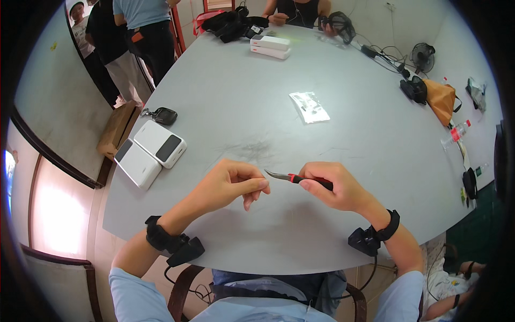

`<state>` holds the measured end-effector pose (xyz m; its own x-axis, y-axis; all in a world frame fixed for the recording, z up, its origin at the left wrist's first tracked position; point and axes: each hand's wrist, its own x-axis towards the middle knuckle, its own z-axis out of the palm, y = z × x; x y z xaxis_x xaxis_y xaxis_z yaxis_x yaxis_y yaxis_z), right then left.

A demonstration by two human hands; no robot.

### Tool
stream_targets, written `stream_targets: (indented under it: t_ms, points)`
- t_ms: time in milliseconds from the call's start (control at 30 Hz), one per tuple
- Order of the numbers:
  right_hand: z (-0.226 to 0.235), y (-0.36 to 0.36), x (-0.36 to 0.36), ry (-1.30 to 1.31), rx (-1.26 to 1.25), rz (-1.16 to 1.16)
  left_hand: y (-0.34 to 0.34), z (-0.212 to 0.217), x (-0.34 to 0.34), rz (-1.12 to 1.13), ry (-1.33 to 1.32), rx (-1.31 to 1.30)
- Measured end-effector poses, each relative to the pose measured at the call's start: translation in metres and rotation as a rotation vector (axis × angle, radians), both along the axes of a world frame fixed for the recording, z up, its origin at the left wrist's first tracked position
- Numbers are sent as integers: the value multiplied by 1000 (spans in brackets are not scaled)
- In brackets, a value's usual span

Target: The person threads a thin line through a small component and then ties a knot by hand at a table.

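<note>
My right hand is closed round the black-and-red handle of a small curved-tipped hand tool. Its thin metal tip points left, close to my left fingers. My left hand holds thumb and forefinger pressed together, with the other fingers curled below. Whatever is in that pinch, if anything, is too small to make out. Both hands are raised over the near part of the grey table, a short gap apart. A black strap with a small dark device sits on each wrist.
Two white power banks and a key fob lie at the left; more white power banks are farther back. A shiny packet lies beyond my hands. An orange bag, bottle and cables line the right edge. Other people are around.
</note>
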<state>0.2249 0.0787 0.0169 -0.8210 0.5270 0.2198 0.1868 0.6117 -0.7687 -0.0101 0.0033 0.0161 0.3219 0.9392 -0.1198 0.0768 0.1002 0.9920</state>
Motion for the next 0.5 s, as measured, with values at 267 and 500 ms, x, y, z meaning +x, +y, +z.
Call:
stream_targets:
  t_ms: [267,500]
  points:
    - [0,0,-2,73,-27,-108,0,2,1,82,63,89]
    - [3,3,-1,43,-87,-156,-9,-4,0,131,11,32]
